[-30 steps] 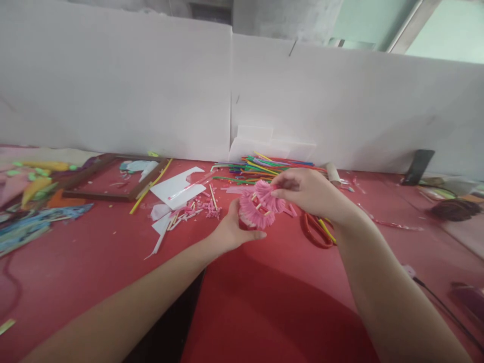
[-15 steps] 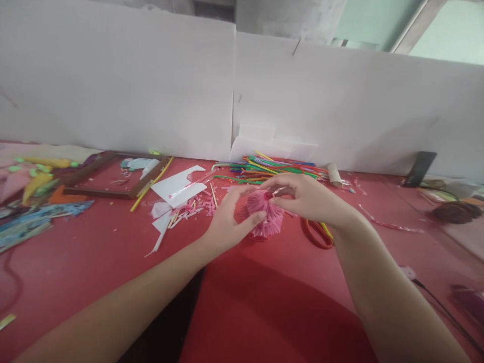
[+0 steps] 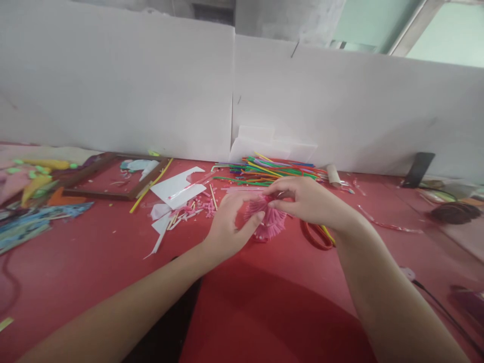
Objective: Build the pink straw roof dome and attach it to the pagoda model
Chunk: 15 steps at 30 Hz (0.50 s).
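A round, pleated pink piece (image 3: pixel 273 227), made of many thin strips fanned out like a skirt, is held over the red table in front of me. My left hand (image 3: pixel 231 222) curves around its left side, with the thumb laid on its front and the fingers behind. From the right, my right hand (image 3: pixel 297 199) pinches the darker pink tip at its top between thumb and forefinger. Both hands partly hide the piece, and what lies behind it is covered.
Behind the hands lie a bundle of coloured pipe cleaners (image 3: pixel 272 169) and a cardboard tube (image 3: pixel 333 175). White paper (image 3: pixel 177 186) and pink scraps (image 3: pixel 206 207) are to the left, near a brown frame (image 3: pixel 102 194). A red loop (image 3: pixel 313 237) sits right, brown yarn (image 3: pixel 456 212) farther off.
The pink piece has turned slightly and shifted a little to the right. My right fingers now cover more of its top. Both hands keep nearly the same place.
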Available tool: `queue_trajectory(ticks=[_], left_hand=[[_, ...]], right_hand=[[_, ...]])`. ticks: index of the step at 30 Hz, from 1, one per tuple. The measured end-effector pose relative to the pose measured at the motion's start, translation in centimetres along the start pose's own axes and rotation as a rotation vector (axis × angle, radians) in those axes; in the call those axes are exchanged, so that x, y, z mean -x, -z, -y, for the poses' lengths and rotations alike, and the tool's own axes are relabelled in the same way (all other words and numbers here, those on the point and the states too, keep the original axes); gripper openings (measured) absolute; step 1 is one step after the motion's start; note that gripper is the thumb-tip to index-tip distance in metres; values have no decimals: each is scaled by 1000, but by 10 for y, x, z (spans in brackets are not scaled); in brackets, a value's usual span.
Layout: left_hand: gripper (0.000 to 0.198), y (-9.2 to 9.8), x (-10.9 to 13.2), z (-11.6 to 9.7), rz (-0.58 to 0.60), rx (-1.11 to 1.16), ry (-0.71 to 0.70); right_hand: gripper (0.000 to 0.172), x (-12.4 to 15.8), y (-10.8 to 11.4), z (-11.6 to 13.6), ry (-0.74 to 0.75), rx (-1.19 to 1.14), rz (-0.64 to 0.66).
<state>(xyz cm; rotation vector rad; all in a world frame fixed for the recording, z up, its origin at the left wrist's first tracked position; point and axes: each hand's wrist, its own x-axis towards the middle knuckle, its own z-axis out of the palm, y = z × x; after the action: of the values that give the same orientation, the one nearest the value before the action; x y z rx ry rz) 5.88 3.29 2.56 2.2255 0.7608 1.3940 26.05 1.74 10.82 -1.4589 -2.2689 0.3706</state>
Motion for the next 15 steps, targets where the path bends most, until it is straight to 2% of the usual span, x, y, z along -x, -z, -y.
queue_trajectory(ticks=[4, 7, 10, 13, 15], left_hand=[[19, 2, -2, -1, -11, 14, 3], [13, 3, -3, 2, -43, 135, 88], [16, 5, -6, 6, -106, 229, 182], [22, 7, -10, 10, -186, 169, 146], [23, 9, -12, 11, -169, 137, 145]], right_hand=[[17, -1, -5, 5, -6, 94, -52], [26, -1, -9, 11, 37, 64, -87], [31, 0, -13, 15, 95, 14, -71], [29, 0, -15, 15, 123, -31, -43], [22, 0, -15, 16, 88, -28, -59]])
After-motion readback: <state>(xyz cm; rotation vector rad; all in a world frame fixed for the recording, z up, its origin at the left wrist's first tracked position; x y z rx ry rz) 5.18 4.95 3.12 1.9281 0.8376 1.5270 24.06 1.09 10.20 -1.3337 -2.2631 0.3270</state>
